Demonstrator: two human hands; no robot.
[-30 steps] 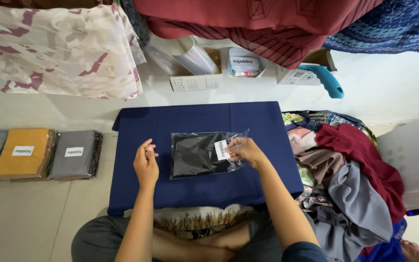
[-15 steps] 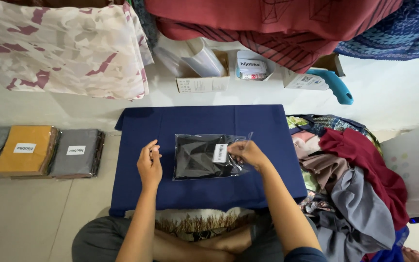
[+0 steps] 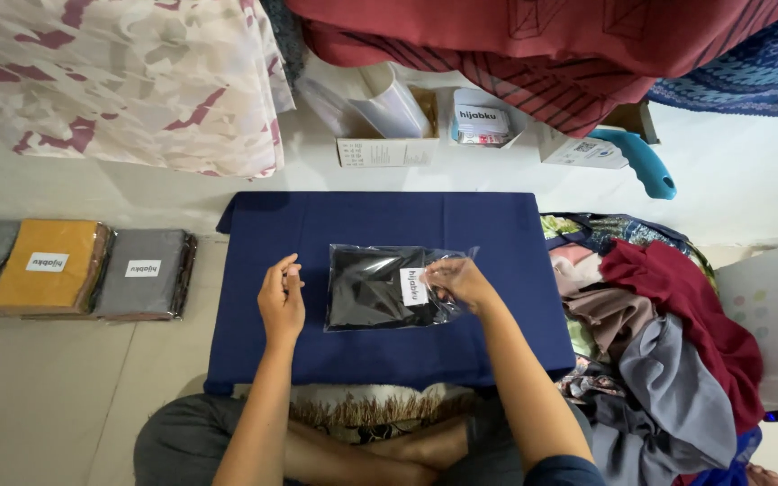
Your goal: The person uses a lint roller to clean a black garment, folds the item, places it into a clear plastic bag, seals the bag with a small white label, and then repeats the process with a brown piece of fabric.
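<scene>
Where the pale floor [image 3: 65,396] shows around it, a navy cloth [image 3: 389,225] lies spread flat, with a heap of clothes [image 3: 668,351] off its right edge and three packed scarves [image 3: 74,270] off its left. At the cloth's middle lies a clear bag of black fabric [image 3: 371,288]. The right hand [image 3: 461,283] pinches the bag's right end; the left hand [image 3: 281,301], loosely curled and holding nothing, hovers just beside its left end.

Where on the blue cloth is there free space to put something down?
The blue cloth is bare along its far edge, between the clear bag of black fabric and the boxes, and on its left, beyond the left hand. The right hand pinches the bag. The clothes pile crowds the right side.
</scene>
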